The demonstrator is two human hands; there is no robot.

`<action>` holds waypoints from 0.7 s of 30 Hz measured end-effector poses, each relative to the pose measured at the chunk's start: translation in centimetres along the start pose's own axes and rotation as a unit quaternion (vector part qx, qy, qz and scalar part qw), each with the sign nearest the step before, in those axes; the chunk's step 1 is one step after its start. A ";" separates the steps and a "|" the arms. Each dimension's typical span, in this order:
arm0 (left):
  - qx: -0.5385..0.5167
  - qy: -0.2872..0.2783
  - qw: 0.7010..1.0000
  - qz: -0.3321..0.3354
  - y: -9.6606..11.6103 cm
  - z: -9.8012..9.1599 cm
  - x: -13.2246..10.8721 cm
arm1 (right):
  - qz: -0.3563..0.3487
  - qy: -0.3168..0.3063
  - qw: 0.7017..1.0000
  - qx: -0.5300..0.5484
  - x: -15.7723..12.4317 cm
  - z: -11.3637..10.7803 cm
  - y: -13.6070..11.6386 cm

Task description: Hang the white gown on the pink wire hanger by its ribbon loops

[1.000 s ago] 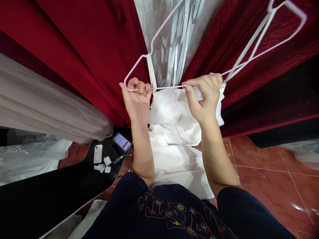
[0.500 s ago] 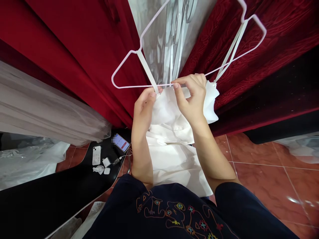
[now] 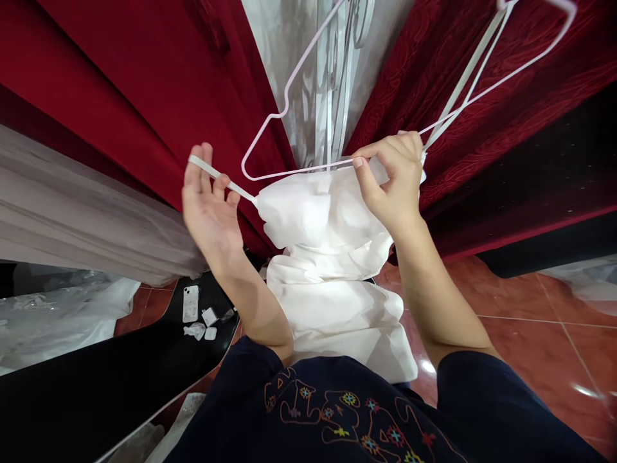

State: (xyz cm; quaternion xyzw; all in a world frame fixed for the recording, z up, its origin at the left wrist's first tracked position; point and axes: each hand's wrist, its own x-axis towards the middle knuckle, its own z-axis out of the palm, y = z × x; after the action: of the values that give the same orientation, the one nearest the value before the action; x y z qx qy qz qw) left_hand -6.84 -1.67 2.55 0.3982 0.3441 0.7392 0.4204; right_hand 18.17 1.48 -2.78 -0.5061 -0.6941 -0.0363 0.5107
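A white dress point(image 3: 332, 299) with thin straps hangs in front of me below a pale pink clothes hanger point(image 3: 301, 172). My left hand point(image 3: 212, 206) is out to the left, palm up, with the left strap point(image 3: 216, 173) hooked over its fingers and pulled taut, off the hanger. My right hand point(image 3: 393, 177) pinches the hanger's bottom bar between thumb and fingers at the dress's top edge. The right strap point(image 3: 463, 90) still loops over the notch of the hanger's right shoulder.
Red curtains point(image 3: 183, 83) hang on both sides, with white ribbons point(image 3: 337, 96) between them. On a black surface point(image 3: 159, 360) at lower left lie a white phone point(image 3: 190, 303), a charger point(image 3: 209, 316) and small items. Red tiles point(image 3: 525, 321) cover the floor at right.
My left hand has drawn the left strap off the hanger and out to the left. The hanger and my right hand have shifted right, and the lit phone is now hidden behind my left arm.
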 end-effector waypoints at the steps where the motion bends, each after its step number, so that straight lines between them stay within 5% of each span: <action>1: 0.029 0.008 1.000 -0.005 -0.8 0.0 -0.1 | -0.001 -0.002 1.000 0.001 0.0 0.0 0.0; 4: 0.068 -0.047 0.996 -0.043 -2.9 1.0 -0.8 | -0.003 0.002 1.000 0.014 -0.1 0.5 -0.4; 7: -0.030 -0.106 0.992 -0.060 -3.7 2.8 -1.7 | -0.006 0.016 0.999 0.037 -0.4 1.2 -1.1; 12: -0.131 -0.093 0.986 -0.043 -3.8 3.9 -2.1 | -0.043 0.021 0.997 0.061 -0.5 1.1 -1.1; 15: -0.107 -0.078 0.991 -0.011 -3.7 4.2 -2.0 | -0.036 0.126 0.988 0.078 0.3 0.2 0.8; 18: -0.104 -0.042 0.994 0.011 -3.9 4.7 -1.8 | 0.048 0.251 0.961 0.106 1.3 -0.8 4.2; 21: -0.103 -0.020 0.994 0.012 -4.2 5.1 -1.6 | 0.114 0.178 0.966 0.150 2.2 -1.4 7.1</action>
State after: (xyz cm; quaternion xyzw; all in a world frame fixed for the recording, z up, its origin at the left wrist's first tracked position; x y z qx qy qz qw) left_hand -0.41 -0.49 0.80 0.3717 0.2531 0.7674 0.4570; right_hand 24.43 5.62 -3.82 -0.4846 -0.5275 0.0374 0.6968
